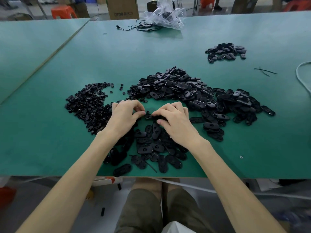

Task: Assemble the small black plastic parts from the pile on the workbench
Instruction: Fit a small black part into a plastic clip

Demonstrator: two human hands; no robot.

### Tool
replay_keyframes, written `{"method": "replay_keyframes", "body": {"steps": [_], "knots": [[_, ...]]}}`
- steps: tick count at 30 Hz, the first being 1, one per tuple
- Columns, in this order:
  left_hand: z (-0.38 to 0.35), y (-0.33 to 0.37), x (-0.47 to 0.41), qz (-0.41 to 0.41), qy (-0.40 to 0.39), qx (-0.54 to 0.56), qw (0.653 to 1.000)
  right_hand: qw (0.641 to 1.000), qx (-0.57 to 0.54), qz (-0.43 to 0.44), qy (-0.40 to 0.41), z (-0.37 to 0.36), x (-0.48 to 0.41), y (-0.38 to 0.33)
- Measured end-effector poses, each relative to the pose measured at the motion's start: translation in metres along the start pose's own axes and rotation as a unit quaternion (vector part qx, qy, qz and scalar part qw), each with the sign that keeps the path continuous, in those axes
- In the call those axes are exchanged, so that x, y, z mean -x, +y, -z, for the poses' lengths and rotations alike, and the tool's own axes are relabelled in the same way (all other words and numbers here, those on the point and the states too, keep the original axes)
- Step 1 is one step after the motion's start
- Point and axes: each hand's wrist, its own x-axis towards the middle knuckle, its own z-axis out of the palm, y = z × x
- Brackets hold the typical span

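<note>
The left hand (pixel 125 115) has its thumb and forefinger closed in a pinch on a small round black plastic piece (pixel 147 112). The right hand (pixel 175 121), fingers curled, grips a flat oval black plastic shell (pixel 149 116), and the two parts meet between the fingertips just above the green workbench mat (pixel 50 140). Below the wrists lies a loose scatter of oval shells (pixel 151 147); whether these are already fitted I cannot tell. To the left sits a heap of small round pieces (pixel 89 105), and beyond the right hand the large heap of oval shells (pixel 185 91). A small separate cluster of ovals (pixel 225 51) lies well apart at the far right, probably finished work. Judged by the heaps, most of the job is left. A brown cardboard box (pixel 122 7) behind the bench carries faint grey print, too blurred to read with confidence.
</note>
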Motion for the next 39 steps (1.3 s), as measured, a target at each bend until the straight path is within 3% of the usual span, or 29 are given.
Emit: {"method": "replay_keyframes", "body": {"steps": [9, 16, 23, 31, 39], "knots": [[-0.008, 0.005, 0.002, -0.006, 0.042, -0.024, 0.999, 0.999, -0.022, -0.012, 0.037, -0.004, 0.001, 0.000], [-0.010, 0.028, 0.005, 0.019, 0.057, 0.185, 0.981, 0.983, -0.110, -0.060, 0.135, -0.003, 0.002, 0.001], [-0.024, 0.052, 0.007, 0.024, 0.046, 0.220, 0.974, 0.932, -0.268, -0.141, 0.200, 0.004, 0.002, 0.002], [-0.032, 0.053, 0.016, 0.010, 0.088, 0.264, 0.960, 0.918, -0.280, -0.171, 0.223, 0.008, 0.001, 0.004], [-0.031, 0.054, 0.020, 0.004, 0.076, 0.305, 0.949, 0.919, -0.282, -0.163, 0.222, 0.008, 0.001, 0.003]]}}
